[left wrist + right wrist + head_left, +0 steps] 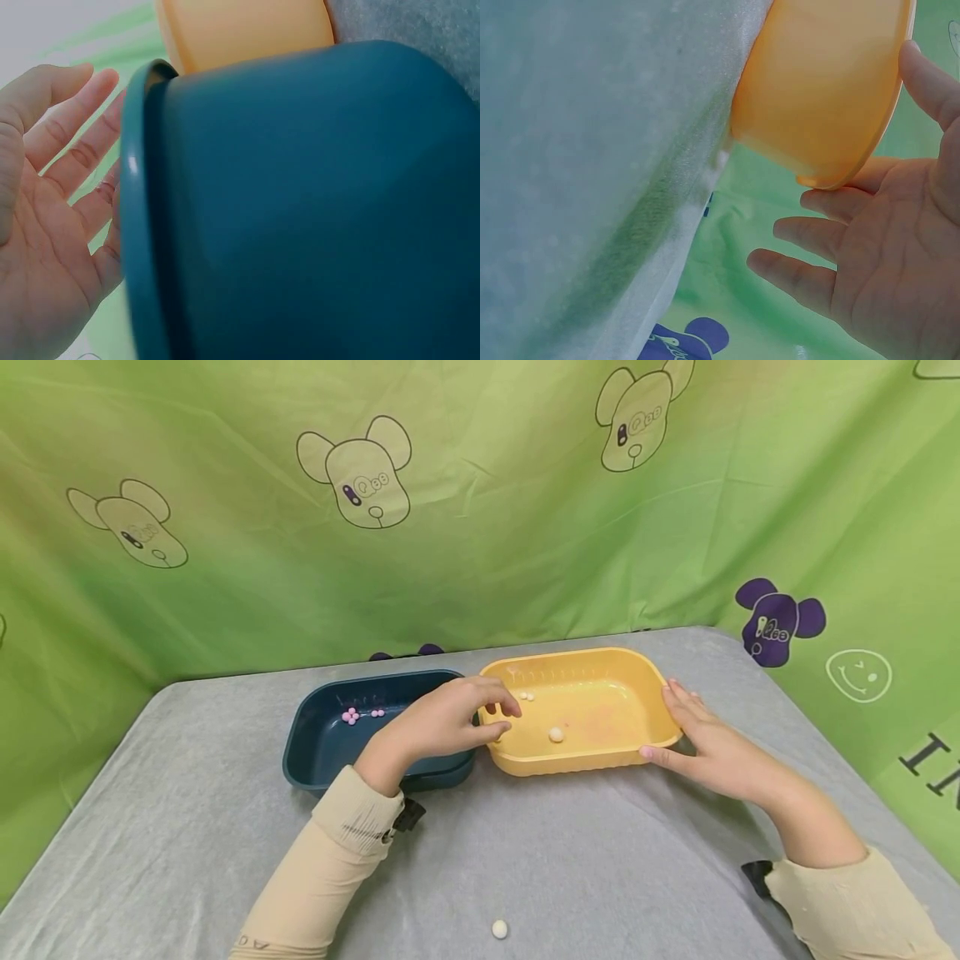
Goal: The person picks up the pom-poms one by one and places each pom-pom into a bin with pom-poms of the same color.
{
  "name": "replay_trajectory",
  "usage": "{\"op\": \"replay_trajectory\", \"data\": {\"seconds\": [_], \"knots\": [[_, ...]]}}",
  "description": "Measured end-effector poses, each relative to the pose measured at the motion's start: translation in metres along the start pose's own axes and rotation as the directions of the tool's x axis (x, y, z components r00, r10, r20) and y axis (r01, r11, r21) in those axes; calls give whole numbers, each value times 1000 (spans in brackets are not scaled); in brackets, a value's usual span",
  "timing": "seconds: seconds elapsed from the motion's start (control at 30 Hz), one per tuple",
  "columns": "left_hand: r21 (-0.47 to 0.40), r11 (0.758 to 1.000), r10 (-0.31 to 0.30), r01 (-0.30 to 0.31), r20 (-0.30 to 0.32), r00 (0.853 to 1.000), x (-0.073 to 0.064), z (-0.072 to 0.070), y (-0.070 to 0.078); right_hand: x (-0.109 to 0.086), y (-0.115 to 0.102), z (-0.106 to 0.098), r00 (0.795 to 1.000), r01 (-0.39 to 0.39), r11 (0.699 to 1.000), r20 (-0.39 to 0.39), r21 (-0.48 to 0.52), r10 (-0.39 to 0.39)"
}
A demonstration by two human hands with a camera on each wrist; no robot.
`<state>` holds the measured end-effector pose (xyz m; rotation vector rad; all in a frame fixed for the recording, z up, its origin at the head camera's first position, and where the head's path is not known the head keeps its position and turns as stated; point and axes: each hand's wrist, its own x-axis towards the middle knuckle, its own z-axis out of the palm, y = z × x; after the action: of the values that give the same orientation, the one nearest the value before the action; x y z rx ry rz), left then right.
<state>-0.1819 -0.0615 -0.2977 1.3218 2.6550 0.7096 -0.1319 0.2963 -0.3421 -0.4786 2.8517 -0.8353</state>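
Note:
My left hand (pixel 453 714) hovers over the meeting rims of a dark blue basin (pixel 300 727) and a yellow basin (pixel 570 763), its fingers loosely bent with nothing between them. In the left wrist view that hand (pixel 56 202) shows beside the blue basin's rim (pixel 135 195), palm bare. At the yellow basin's right end, my right hand (pixel 716 747) touches the rim with its thumb and straight fingers; the right wrist view shows the fingers (pixel 802 277) spread. Inside the yellow basin are a white ball (pixel 556 735) and smaller white balls (pixel 527 696).
Several pink balls (pixel 350 717) lie in the blue basin. Another white ball (pixel 499 929) sits on the grey cloth-covered table (pixel 585 868) near its front. Behind the table hangs a green printed curtain (pixel 480 543).

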Motion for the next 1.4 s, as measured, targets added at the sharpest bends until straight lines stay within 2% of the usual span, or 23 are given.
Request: {"op": "replay_trajectory", "data": {"seconds": [0.2, 0.43, 0.63, 0.83, 1.07, 1.4], "knots": [[35, 999, -2, 3, -36, 999, -7, -3, 3, 0, -1, -1, 1000, -6, 1000, 4, 9, 6], [41, 999, -6, 7, -40, 999, -16, -7, 6, -1, 0, -1, 1000, -14, 1000, 9, 16, 13], [54, 998, 9, -6, -55, 998, -23, -6, 7, -1, 2, 0, 1000, -12, 1000, 5, 17, 12], [41, 999, -4, 7, -74, 997, -32, -5, 10, 0, 1, 2, 1000, 2, 1000, 6, 7, -2], [35, 999, 34, -31, -107, 994, -39, -5, 17, 0, 0, 0, 1000, -11, 1000, 9, 19, 11], [92, 995, 58, -49, -100, 993, -52, -5, 28, 1, 0, 1, 1000, -8, 1000, 13, 4, 8]]}}
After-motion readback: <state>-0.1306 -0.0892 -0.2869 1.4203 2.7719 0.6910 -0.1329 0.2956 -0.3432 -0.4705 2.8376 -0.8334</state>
